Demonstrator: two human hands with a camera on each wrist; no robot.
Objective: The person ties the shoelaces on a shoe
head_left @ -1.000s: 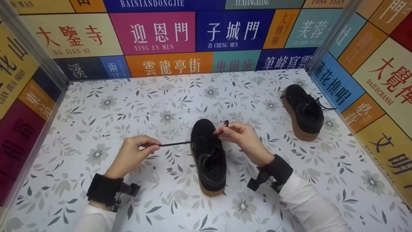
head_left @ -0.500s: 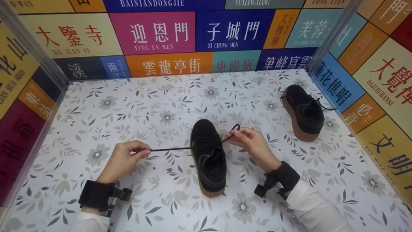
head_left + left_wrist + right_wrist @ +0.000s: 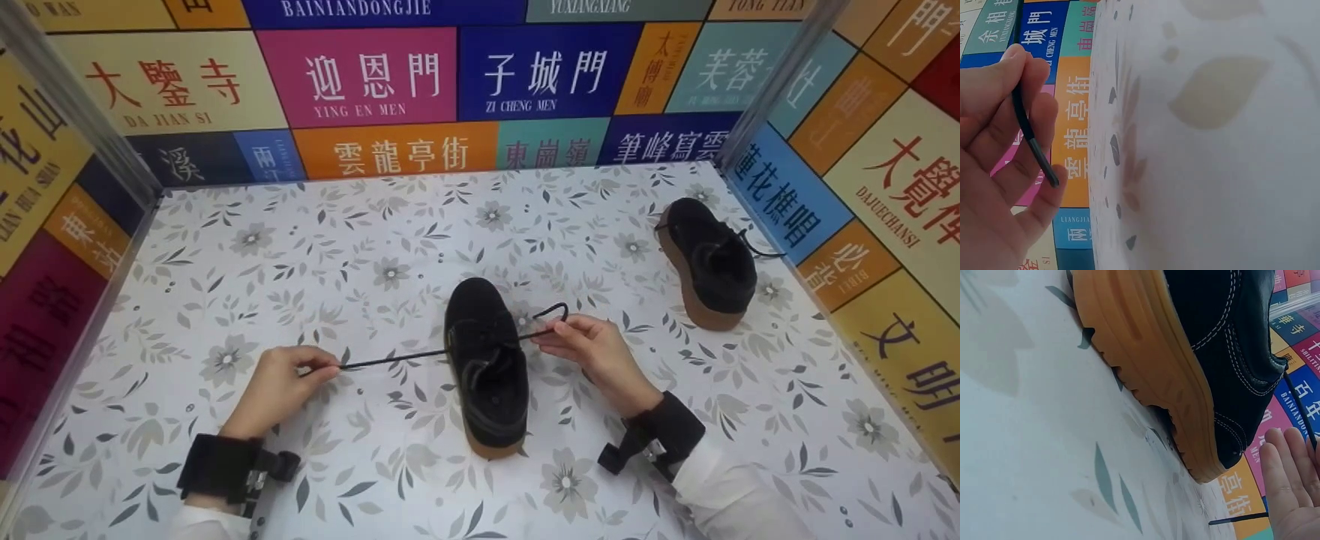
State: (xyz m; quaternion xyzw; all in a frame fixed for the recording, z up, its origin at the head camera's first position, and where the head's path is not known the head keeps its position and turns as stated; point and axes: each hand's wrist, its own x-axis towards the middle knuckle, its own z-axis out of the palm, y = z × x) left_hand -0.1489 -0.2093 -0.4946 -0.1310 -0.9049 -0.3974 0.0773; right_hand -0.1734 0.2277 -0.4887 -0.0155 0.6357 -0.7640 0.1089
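A black shoe (image 3: 480, 309) with a brown sole stands upright on the table, toe pointing away. To its left, my left hand (image 3: 279, 386) pinches one end of the black shoelace (image 3: 394, 359), drawn out straight. In the left wrist view the lace tip (image 3: 1044, 162) sticks out below the thumb and finger. On the shoe's other side, my right hand (image 3: 598, 354) pinches the second lace end, whose free tip curls above the fingers. The right wrist view has the sole (image 3: 1145, 343) close up and the lace (image 3: 1299, 402) running taut to the right fingers (image 3: 1283, 467).
A second black shoe (image 3: 701, 259) with loose laces stands at the back right. White floral paper covers the table (image 3: 315, 247). Panels with printed characters (image 3: 360, 79) wall in the back and both sides.
Both hands have moved apart and toward the person, left hand leftward, right hand rightward. More lace now stretches out on each side. The shoe has stayed in place.
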